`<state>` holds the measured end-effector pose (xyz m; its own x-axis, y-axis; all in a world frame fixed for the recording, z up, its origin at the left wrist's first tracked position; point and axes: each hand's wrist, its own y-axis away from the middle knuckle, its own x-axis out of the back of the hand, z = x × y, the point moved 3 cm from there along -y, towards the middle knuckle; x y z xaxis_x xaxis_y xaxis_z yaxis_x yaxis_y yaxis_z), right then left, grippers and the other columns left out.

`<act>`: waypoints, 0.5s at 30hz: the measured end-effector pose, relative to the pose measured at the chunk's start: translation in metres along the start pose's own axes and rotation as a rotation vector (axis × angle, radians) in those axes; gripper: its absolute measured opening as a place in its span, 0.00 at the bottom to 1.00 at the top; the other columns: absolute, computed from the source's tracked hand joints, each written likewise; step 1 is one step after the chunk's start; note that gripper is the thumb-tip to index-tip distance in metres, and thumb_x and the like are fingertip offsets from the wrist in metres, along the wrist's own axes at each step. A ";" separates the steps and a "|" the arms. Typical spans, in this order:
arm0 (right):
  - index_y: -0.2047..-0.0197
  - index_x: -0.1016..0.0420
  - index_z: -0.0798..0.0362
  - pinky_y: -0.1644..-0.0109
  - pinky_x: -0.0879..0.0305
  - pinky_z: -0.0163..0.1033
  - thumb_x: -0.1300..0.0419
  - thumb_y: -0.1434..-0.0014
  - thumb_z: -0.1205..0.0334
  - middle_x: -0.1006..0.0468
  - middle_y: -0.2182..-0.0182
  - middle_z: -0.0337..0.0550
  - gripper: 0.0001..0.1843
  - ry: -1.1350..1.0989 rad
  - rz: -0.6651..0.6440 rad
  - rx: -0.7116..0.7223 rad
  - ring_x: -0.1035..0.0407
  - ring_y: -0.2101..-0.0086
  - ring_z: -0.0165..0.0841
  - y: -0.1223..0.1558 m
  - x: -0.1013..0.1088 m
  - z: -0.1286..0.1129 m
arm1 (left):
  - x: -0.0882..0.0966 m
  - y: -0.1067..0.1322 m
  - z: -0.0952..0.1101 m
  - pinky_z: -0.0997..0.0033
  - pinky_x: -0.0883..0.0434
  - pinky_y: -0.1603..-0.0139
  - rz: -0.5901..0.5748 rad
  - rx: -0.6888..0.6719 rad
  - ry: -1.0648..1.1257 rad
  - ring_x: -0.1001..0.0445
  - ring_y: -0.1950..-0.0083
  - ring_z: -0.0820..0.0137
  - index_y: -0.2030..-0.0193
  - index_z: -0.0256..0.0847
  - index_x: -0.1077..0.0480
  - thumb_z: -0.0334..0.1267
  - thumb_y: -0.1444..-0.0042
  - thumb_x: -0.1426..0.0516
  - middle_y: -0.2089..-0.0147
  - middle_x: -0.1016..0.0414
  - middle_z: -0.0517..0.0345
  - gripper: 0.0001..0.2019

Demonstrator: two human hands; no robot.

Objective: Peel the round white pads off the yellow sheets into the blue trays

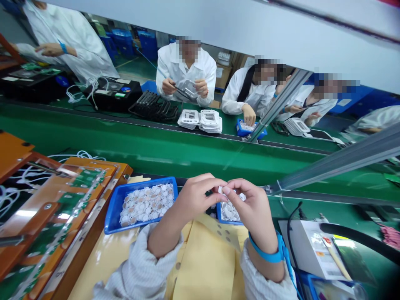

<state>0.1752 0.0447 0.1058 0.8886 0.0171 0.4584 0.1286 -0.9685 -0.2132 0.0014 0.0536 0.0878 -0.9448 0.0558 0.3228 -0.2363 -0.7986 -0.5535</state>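
Observation:
My left hand (pixel 197 195) and my right hand (pixel 252 202) meet in front of me, thumbs and fingertips pinched on a small white round disc (pixel 221 191). The fingers cover part of that disc. Under the hands stands a small blue tray (pixel 219 216) of loose white discs, partly hidden by my right hand. To the left, a larger blue tray (pixel 110 214) holds many white and greyish round pieces (pixel 146 202). Yellow paper sheets (pixel 203 262) lie below my wrists, with a few dark round spots on them. A blue strap (pixel 265 253) circles my right wrist.
An orange fixture (pixel 103 200) with green circuit boards stands on the left. A metal post (pixel 337 162) slants in from the right, above a box with papers (pixel 308 246). Across the green line (pixel 175 150), co-workers in white coats handle parts beside stacked white frames (pixel 200 120).

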 end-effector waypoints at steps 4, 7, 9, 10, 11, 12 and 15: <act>0.65 0.17 0.47 0.61 0.33 0.41 0.33 0.33 0.55 0.15 0.67 0.40 0.09 0.005 0.008 0.008 0.24 0.66 0.37 -0.002 -0.001 0.002 | 0.000 0.000 0.000 0.75 0.30 0.62 0.001 0.000 0.003 0.24 0.66 0.72 0.56 0.41 0.18 0.34 0.37 0.31 0.66 0.21 0.60 0.04; 0.65 0.17 0.48 0.61 0.33 0.42 0.33 0.33 0.55 0.15 0.67 0.40 0.09 0.014 0.016 0.017 0.24 0.66 0.38 -0.002 0.000 0.003 | -0.001 0.000 -0.001 0.74 0.29 0.62 -0.004 0.007 0.004 0.24 0.66 0.71 0.55 0.42 0.17 0.36 0.36 0.31 0.65 0.20 0.59 0.04; 0.65 0.17 0.48 0.61 0.33 0.42 0.33 0.33 0.55 0.15 0.67 0.40 0.09 0.016 0.016 0.020 0.24 0.67 0.38 -0.001 0.001 0.003 | -0.001 0.000 -0.001 0.74 0.29 0.62 -0.007 0.010 0.008 0.23 0.65 0.71 0.55 0.42 0.17 0.35 0.36 0.31 0.65 0.20 0.59 0.04; 0.65 0.17 0.48 0.61 0.33 0.41 0.33 0.33 0.55 0.15 0.67 0.40 0.09 0.016 0.015 0.021 0.24 0.67 0.37 -0.001 0.001 0.003 | -0.001 0.000 -0.001 0.74 0.29 0.62 -0.006 0.010 0.007 0.23 0.65 0.71 0.55 0.42 0.17 0.35 0.37 0.31 0.65 0.20 0.59 0.05; 0.65 0.17 0.48 0.61 0.33 0.41 0.33 0.33 0.55 0.15 0.67 0.40 0.09 0.016 0.014 0.021 0.24 0.66 0.37 -0.001 0.001 0.003 | -0.001 0.000 0.000 0.74 0.29 0.62 -0.004 0.009 0.005 0.23 0.65 0.71 0.55 0.42 0.17 0.35 0.36 0.31 0.64 0.19 0.58 0.05; 0.64 0.17 0.48 0.61 0.33 0.41 0.33 0.33 0.55 0.15 0.67 0.40 0.09 0.014 0.013 0.022 0.24 0.66 0.37 -0.001 0.001 0.003 | -0.001 0.000 0.000 0.74 0.29 0.62 -0.002 0.006 0.003 0.23 0.65 0.71 0.55 0.42 0.17 0.35 0.36 0.31 0.64 0.19 0.58 0.05; 0.64 0.17 0.48 0.61 0.32 0.41 0.33 0.33 0.54 0.15 0.67 0.41 0.09 0.013 0.015 0.021 0.24 0.66 0.38 -0.001 0.000 0.003 | -0.001 0.000 0.000 0.74 0.29 0.63 0.002 0.002 -0.011 0.23 0.65 0.71 0.54 0.42 0.17 0.37 0.35 0.32 0.64 0.19 0.58 0.04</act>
<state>0.1762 0.0468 0.1039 0.8848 -0.0004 0.4660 0.1250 -0.9631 -0.2382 0.0026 0.0537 0.0873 -0.9428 0.0476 0.3299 -0.2338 -0.7999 -0.5527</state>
